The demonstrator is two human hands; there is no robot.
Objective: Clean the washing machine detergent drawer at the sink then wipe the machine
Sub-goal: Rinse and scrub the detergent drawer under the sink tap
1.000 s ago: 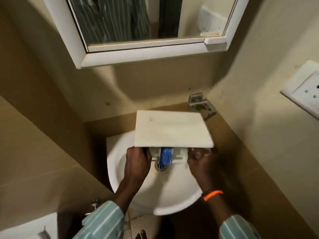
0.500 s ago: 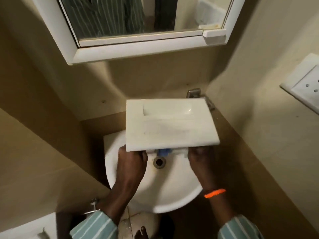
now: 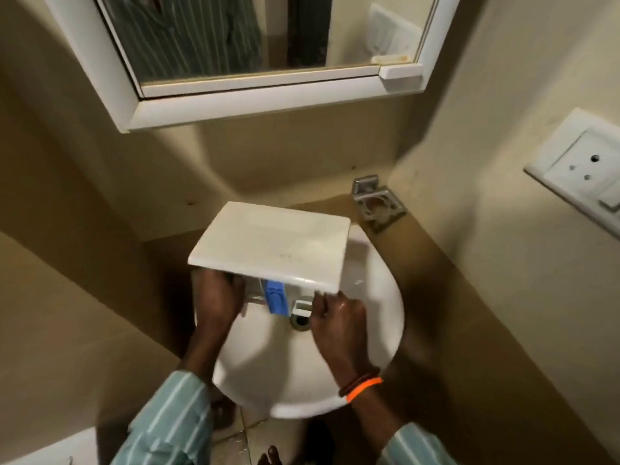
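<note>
White porcelain sink [image 3: 379, 317] lies beneath the rigid, wet-slick plastic drawer [image 3: 275, 246] we tip over the drain [image 3: 299, 322]. Our left hand [image 3: 218, 303] clasps its near-left underside; our right hand [image 3: 335, 317] pinches the near-right edge, best held underneath.

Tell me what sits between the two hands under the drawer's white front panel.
In the head view, a blue insert of the detergent drawer hangs between the left hand and right hand, with the sink drain just below.
</note>
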